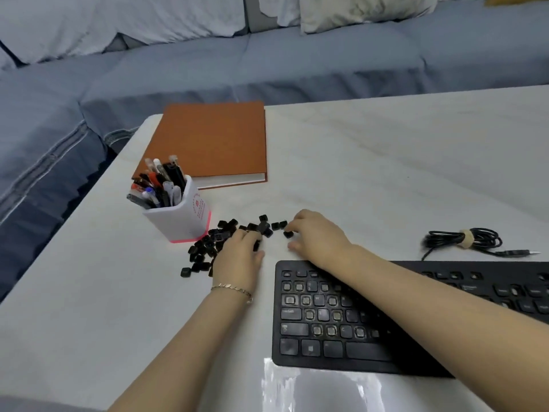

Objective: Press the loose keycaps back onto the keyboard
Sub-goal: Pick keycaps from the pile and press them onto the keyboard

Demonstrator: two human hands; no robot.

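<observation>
From the head camera I look down on a pale table [386, 162] with both hands reaching forward over it. The loose keycaps [208, 248] lie in a black scatter on the tabletop, just beyond the keyboard's far-left corner and beside the foot of a white pen holder [185, 217] stuffed with pens [162, 182].

My left hand [237, 254] lies palm down on the near-right part of that pile, a thin bracelet [233, 289] at the wrist. Its fingers bend down in among the caps. They hide their own tips, so I cannot tell whether they have hold of one.

My right hand [318, 236] hovers just right of the pile with its fingers loosely curved. A fingertip meets a single keycap [288, 234] that sits a little apart from the rest. The thumb stays clear of it, so nothing is pinched.

The black keyboard [312, 350] lies flat near me on the right, and my right forearm crosses its far edge. Many sockets on its left half stand bare. The bottom row and a few wider keys at the left edge have their caps.

A bundled black cable [466, 237] lies beyond the keyboard on the right. An orange notebook [214, 141] lies closed at the far-left corner of the table, behind the pen holder. A blue-grey sofa [208, 63] runs behind the table.
</observation>
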